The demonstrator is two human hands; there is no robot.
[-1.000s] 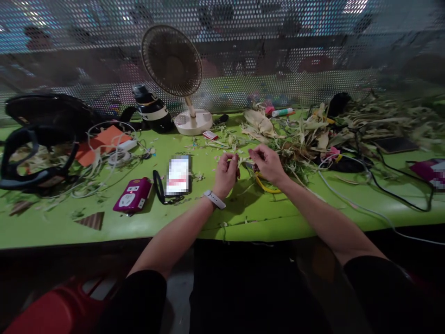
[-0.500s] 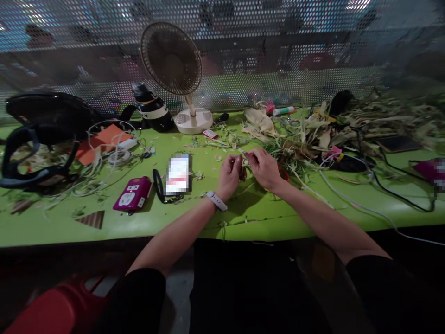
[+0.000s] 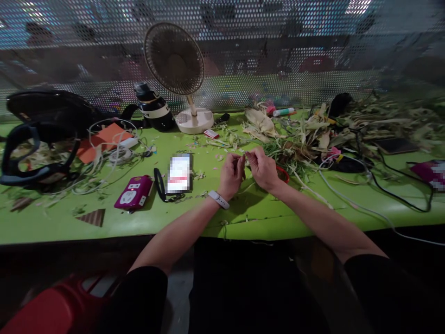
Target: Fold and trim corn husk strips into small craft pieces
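Observation:
My left hand [image 3: 232, 175], with a pale band [image 3: 219, 200] on its wrist, is closed in a pinch over the green table [image 3: 194, 218]. Close beside it, my right hand [image 3: 262, 170] is pinched too, and the fingertips of both nearly meet. Whatever lies between the fingers is too small to make out. A pile of green and dried plant strips [image 3: 295, 148] lies just beyond my right hand, and a red loop, perhaps a scissors handle [image 3: 283, 174], shows beside it.
Left of my hands are a lit phone [image 3: 179, 174], a purple box [image 3: 134, 192] and a black headset [image 3: 38, 157]. A fan [image 3: 193, 121] and a black bottle [image 3: 155, 111] stand at the back. Cables [image 3: 375, 215] cross the right side.
My fingertips have shifted slightly, and the pale bit seen between them before no longer shows clearly. The whole view has moved a little.

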